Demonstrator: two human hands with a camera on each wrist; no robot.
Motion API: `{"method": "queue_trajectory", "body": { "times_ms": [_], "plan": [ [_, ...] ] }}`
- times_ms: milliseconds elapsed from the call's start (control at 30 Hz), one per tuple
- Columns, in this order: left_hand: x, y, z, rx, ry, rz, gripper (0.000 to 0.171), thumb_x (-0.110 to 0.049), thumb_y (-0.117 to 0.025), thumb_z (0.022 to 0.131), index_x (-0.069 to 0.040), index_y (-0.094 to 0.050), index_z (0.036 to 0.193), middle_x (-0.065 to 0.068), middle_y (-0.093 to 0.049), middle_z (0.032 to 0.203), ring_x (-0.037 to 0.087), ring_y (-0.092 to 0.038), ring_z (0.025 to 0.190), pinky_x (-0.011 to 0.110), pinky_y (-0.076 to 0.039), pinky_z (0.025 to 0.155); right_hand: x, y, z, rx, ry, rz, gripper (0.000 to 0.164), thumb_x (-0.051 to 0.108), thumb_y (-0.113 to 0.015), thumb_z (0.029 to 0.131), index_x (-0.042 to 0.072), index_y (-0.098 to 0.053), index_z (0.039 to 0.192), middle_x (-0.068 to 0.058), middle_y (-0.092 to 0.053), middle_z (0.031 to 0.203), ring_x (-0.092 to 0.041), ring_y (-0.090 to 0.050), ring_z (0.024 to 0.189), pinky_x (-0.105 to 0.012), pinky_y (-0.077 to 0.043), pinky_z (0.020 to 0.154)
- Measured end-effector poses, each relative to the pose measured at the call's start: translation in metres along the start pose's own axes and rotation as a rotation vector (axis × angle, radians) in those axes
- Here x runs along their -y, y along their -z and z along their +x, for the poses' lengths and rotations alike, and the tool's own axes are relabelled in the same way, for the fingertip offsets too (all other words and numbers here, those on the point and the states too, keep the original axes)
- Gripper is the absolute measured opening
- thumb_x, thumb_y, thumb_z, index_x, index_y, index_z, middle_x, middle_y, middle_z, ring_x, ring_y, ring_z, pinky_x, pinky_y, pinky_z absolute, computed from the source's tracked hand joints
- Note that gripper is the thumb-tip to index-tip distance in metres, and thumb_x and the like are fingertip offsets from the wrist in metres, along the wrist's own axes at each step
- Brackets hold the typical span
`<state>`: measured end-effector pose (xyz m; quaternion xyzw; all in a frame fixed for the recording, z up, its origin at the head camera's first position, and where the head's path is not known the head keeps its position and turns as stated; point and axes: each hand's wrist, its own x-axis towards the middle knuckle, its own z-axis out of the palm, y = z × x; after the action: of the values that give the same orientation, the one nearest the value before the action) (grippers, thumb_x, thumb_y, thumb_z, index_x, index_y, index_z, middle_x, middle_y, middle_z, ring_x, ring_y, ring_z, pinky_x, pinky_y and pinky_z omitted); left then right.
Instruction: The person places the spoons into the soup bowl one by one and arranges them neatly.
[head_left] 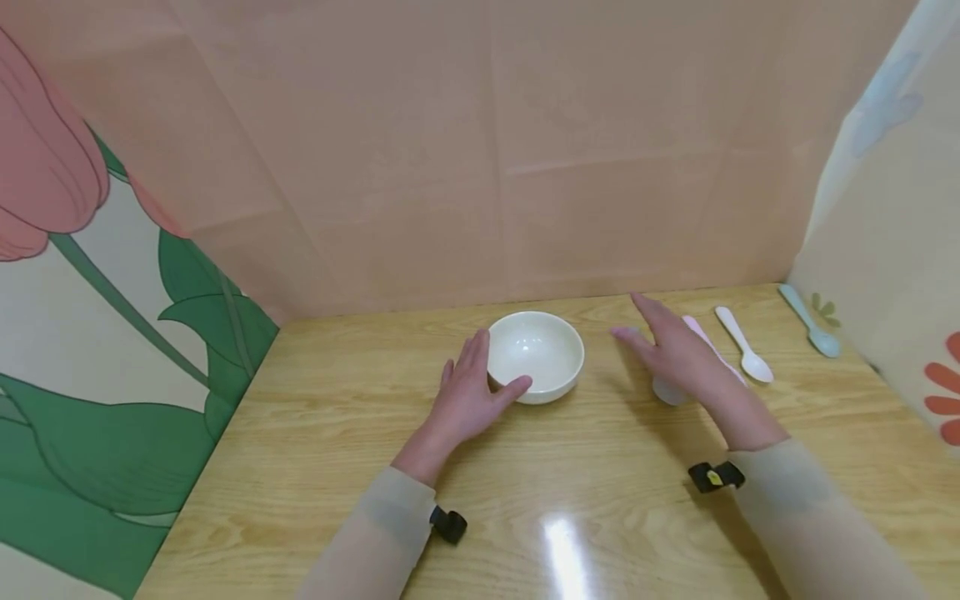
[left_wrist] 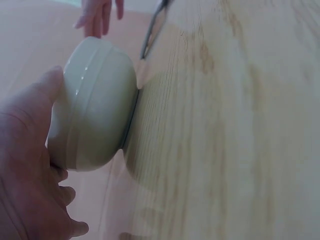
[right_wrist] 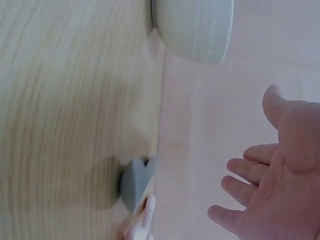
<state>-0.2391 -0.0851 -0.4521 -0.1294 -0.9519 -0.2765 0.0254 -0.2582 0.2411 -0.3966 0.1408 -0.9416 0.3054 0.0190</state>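
Left hand point(head_left: 467, 398) at bowl's point(head_left: 534, 354) left side, thumb across near rim. Right hand point(head_left: 681, 354) hovers right of bowl, partly hiding pink handle point(head_left: 697, 327). Farther right: white spoon point(head_left: 741, 342), then blue spoon point(head_left: 807, 319) by wall point(head_left: 885, 275).

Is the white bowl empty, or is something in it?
Empty: the head view looks down into the bowl, showing only smooth white inside with small glints.

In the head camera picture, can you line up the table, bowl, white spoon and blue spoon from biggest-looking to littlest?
1. Table
2. Bowl
3. White spoon and blue spoon: these two look about the same size, so I can't rank them.
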Motion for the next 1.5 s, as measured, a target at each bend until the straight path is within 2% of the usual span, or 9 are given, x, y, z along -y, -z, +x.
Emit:
{"method": "queue_trajectory", "body": {
  "times_ms": [267,500,667,767,900,1067,1233,1500],
  "plan": [
    [-0.001,0.002,-0.001,-0.016,-0.024,-0.010,0.113,-0.085,-0.042,0.086,-0.009,-0.008,0.163,0.006,-0.011,0.169,0.027,-0.010,0.154,0.060,-0.012,0.118,-0.016,0.002,0.000,0.002,-0.074,0.001,0.093,0.064,-0.047,0.099,0.007,-0.010,0.162,-0.029,-0.024,0.160,-0.052,-0.021,0.145,-0.069,-0.020,0.110],
    [-0.001,0.001,-0.001,-0.003,-0.016,-0.021,0.114,-0.087,-0.041,0.085,-0.011,-0.008,0.163,0.005,-0.012,0.169,0.026,-0.010,0.154,0.059,-0.011,0.119,-0.029,0.000,0.000,0.014,-0.120,-0.042,0.096,0.067,-0.046,0.098,0.004,-0.011,0.162,-0.028,-0.042,0.143,-0.046,-0.045,0.126,-0.066,-0.038,0.097],
    [-0.002,0.003,-0.001,0.004,-0.011,-0.024,0.114,-0.087,-0.041,0.084,-0.013,-0.005,0.164,0.005,-0.012,0.169,0.024,-0.009,0.154,0.059,-0.010,0.119,-0.034,-0.001,0.001,0.039,-0.125,-0.049,0.096,0.067,-0.044,0.098,0.000,-0.014,0.160,-0.028,-0.046,0.135,-0.043,-0.052,0.117,-0.062,-0.042,0.092],
    [-0.002,0.004,-0.001,0.001,-0.016,-0.028,0.114,-0.086,-0.041,0.085,-0.013,-0.006,0.164,0.007,-0.012,0.169,0.026,-0.010,0.154,0.060,-0.011,0.118,-0.038,-0.002,0.002,0.057,-0.118,-0.044,0.094,0.063,-0.047,0.099,-0.002,-0.015,0.160,-0.027,-0.050,0.128,-0.041,-0.055,0.110,-0.058,-0.044,0.089],
    [-0.001,0.004,-0.001,0.004,-0.015,-0.029,0.113,-0.087,-0.041,0.085,-0.014,-0.004,0.164,0.004,-0.011,0.169,0.025,-0.010,0.154,0.060,-0.012,0.118,-0.042,-0.003,0.002,0.085,-0.103,-0.032,0.089,0.051,-0.054,0.102,-0.006,-0.015,0.158,-0.026,-0.055,0.119,-0.035,-0.058,0.099,-0.051,-0.048,0.081],
    [-0.001,0.004,-0.001,0.008,-0.010,-0.029,0.113,-0.087,-0.041,0.084,-0.017,-0.002,0.164,0.001,-0.008,0.169,0.025,-0.009,0.154,0.059,-0.011,0.119,-0.047,-0.004,0.002,0.116,-0.109,-0.030,0.085,0.042,-0.058,0.102,-0.009,-0.017,0.157,-0.027,-0.059,0.120,-0.031,-0.061,0.093,-0.044,-0.050,0.075],
    [-0.001,0.003,0.000,0.018,0.008,-0.023,0.113,-0.087,-0.041,0.084,-0.018,-0.001,0.164,-0.001,-0.007,0.169,0.020,-0.005,0.154,0.057,-0.010,0.120,-0.050,-0.005,0.003,0.137,-0.108,-0.035,0.085,0.041,-0.060,0.102,-0.011,-0.020,0.155,-0.027,-0.061,0.119,-0.030,-0.062,0.094,-0.044,-0.050,0.076],
    [-0.001,0.003,-0.001,0.021,0.010,-0.027,0.113,-0.087,-0.041,0.084,-0.017,-0.002,0.164,-0.002,-0.006,0.169,0.019,-0.005,0.154,0.057,-0.009,0.120,-0.053,-0.006,0.004,0.166,-0.120,-0.054,0.079,0.032,-0.062,0.102,-0.014,-0.024,0.153,-0.027,-0.062,0.118,-0.030,-0.062,0.094,-0.045,-0.051,0.077]
  ]
}}
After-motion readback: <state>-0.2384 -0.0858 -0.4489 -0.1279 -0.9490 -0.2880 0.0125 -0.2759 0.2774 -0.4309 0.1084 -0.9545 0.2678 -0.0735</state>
